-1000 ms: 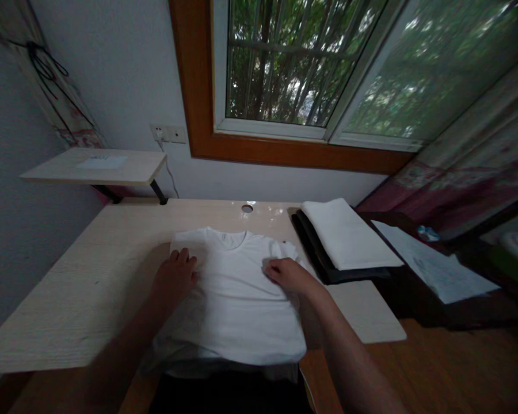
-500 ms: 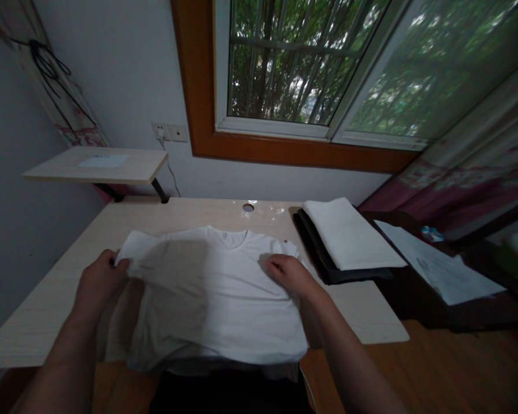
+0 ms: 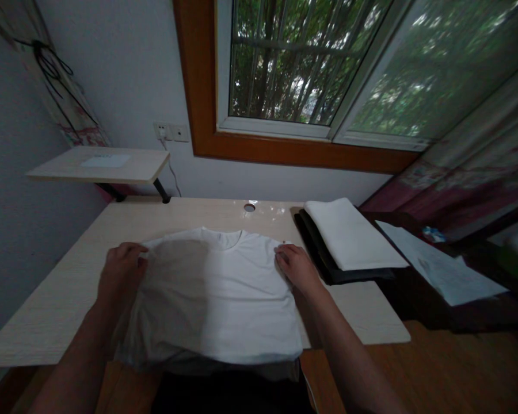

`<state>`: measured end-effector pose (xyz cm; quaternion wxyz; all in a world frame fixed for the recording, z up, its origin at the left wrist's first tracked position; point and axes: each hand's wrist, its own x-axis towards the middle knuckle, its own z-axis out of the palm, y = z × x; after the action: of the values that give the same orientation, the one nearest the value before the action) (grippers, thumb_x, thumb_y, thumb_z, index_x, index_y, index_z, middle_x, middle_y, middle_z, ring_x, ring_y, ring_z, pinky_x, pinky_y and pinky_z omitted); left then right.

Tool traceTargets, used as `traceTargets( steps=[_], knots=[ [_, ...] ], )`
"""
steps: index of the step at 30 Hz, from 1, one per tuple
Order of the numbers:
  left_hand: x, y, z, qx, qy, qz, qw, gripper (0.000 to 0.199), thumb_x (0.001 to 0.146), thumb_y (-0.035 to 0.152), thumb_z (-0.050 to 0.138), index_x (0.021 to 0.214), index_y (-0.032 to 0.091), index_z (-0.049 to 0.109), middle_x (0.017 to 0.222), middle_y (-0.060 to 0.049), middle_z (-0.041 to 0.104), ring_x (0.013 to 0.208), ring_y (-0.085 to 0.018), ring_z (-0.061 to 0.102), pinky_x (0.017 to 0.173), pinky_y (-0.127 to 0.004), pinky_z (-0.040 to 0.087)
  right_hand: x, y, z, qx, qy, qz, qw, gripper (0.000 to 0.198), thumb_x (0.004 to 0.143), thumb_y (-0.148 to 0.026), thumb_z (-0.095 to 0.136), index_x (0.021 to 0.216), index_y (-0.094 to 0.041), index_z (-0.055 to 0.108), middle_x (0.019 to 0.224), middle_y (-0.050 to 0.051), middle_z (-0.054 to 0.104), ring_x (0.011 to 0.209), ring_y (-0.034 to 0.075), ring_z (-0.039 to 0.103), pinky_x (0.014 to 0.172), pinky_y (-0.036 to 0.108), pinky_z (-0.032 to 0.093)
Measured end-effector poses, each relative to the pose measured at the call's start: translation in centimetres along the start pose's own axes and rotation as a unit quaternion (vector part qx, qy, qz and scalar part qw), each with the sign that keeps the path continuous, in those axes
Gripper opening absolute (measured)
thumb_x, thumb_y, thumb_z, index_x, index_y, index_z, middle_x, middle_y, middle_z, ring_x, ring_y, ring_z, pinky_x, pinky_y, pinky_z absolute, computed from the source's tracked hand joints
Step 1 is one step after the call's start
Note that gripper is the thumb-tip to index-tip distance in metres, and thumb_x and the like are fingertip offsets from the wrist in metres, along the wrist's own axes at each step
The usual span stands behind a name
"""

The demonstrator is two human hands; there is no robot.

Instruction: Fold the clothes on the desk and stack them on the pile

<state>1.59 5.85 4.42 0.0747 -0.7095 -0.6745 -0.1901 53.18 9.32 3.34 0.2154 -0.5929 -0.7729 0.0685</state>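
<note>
A white short-sleeved T-shirt [image 3: 242, 293] lies face up on the light wooden desk, its neckline towards the window. Grey shadow covers its left half, and its hem hangs over the near desk edge. At the shirt's left shoulder edge, my left hand [image 3: 121, 267] is closed with the fingertips on the fabric. My right hand [image 3: 299, 267] pinches the right shoulder edge near the sleeve. Both sleeves are largely hidden by my hands or tucked out of sight.
On the right of the desk [image 3: 362, 310] lie a folded white cloth [image 3: 349, 233] and black folded items [image 3: 323, 253]. A raised shelf [image 3: 142, 167] with a paper stands at the back left. Beyond the right edge, a sheet [image 3: 440, 264] rests on a dark surface.
My left hand has moved inward and up from the outstretched left sleeve to the shoulder edge; that sleeve no longer sticks out. My right hand has shifted slightly outward and up.
</note>
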Motion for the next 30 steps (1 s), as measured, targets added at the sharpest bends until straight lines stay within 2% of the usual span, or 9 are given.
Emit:
traceTargets(
  steps=[1,4,9,12,14,17,20,26,30],
  knots=[
    [0.4,1.0,0.7,-0.006,-0.007,0.029,1.000,0.030,0.090,0.027,0.047,0.108,0.020,0.069,0.115,-0.013,0.066,0.111,-0.029,0.061,0.107,-0.050,0.046,0.0,0.1,0.1,-0.015,0.002,0.010,1.000,0.025,0.094,-0.021,0.058,0.114,-0.022,0.073,0.124,0.010,0.070,0.119,0.026,0.061,0.107,0.038,0.046],
    [1.2,3.3,3.2,-0.019,-0.023,0.090,0.995,0.036,0.096,0.032,0.043,0.116,0.018,0.069,0.121,-0.014,0.067,0.119,-0.029,0.060,0.111,-0.046,0.045,-0.1,0.6,0.2,-0.049,0.005,0.030,0.998,0.027,0.092,-0.022,0.060,0.116,-0.022,0.073,0.135,0.010,0.065,0.124,0.028,0.058,0.109,0.040,0.044],
    [1.2,4.2,6.1,0.004,-0.024,0.067,0.997,0.049,0.101,0.042,0.037,0.132,0.013,0.062,0.139,-0.018,0.061,0.133,-0.030,0.053,0.117,-0.047,0.039,-0.1,1.9,0.6,-0.052,0.041,0.072,0.995,0.037,0.092,-0.015,0.052,0.126,-0.020,0.067,0.136,0.014,0.063,0.121,0.029,0.059,0.107,0.044,0.045],
    [1.1,3.5,6.3,0.015,-0.015,0.050,0.998,0.050,0.101,0.044,0.038,0.139,0.018,0.058,0.147,-0.015,0.057,0.141,-0.031,0.046,0.120,-0.051,0.033,0.1,3.0,0.7,0.010,0.062,0.097,0.993,0.040,0.093,-0.019,0.049,0.131,-0.018,0.062,0.127,0.016,0.066,0.114,0.027,0.064,0.103,0.041,0.048],
    [1.1,3.0,6.0,0.022,-0.019,0.036,0.999,0.050,0.101,0.045,0.038,0.140,0.020,0.057,0.150,-0.014,0.056,0.144,-0.032,0.044,0.120,-0.053,0.031,0.3,3.6,0.8,0.066,0.064,0.130,0.987,0.036,0.097,-0.026,0.045,0.128,-0.018,0.063,0.119,0.014,0.070,0.107,0.025,0.068,0.096,0.037,0.052],
    [1.3,2.1,5.6,0.031,-0.028,0.007,0.999,0.051,0.101,0.045,0.036,0.141,0.020,0.057,0.152,-0.014,0.054,0.146,-0.032,0.042,0.119,-0.054,0.031,0.5,4.1,0.8,0.125,0.033,0.163,0.978,0.028,0.099,-0.036,0.045,0.106,-0.022,0.068,0.097,0.009,0.074,0.092,0.024,0.070,0.083,0.034,0.053],
    [1.7,1.2,5.2,0.038,-0.030,-0.006,0.999,0.053,0.101,0.045,0.036,0.144,0.019,0.055,0.154,-0.015,0.052,0.148,-0.034,0.039,0.118,-0.055,0.031,0.4,4.0,0.8,0.201,0.007,0.141,0.969,0.023,0.093,-0.043,0.054,0.091,-0.023,0.066,0.084,0.005,0.072,0.081,0.023,0.068,0.076,0.033,0.053],
    [2.5,-0.2,5.0,0.056,-0.044,-0.035,0.997,0.053,0.102,0.046,0.037,0.147,0.022,0.053,0.156,-0.015,0.051,0.147,-0.034,0.039,0.116,-0.056,0.031,0.2,2.9,0.6,0.344,-0.017,0.121,0.931,0.037,0.078,-0.044,0.071,0.106,-0.023,0.060,0.084,-0.001,0.065,0.077,0.019,0.063,0.070,0.031,0.052],
    [2.6,-0.5,5.1,0.060,-0.038,-0.026,0.997,0.053,0.102,0.046,0.036,0.147,0.021,0.051,0.156,-0.016,0.050,0.146,-0.034,0.040,0.116,-0.056,0.032,0.3,2.0,-0.1,0.412,0.029,0.131,0.901,0.033,0.078,-0.042,0.070,0.103,-0.024,0.056,0.088,-0.001,0.059,0.078,0.018,0.060,0.072,0.030,0.051]
  ],
)
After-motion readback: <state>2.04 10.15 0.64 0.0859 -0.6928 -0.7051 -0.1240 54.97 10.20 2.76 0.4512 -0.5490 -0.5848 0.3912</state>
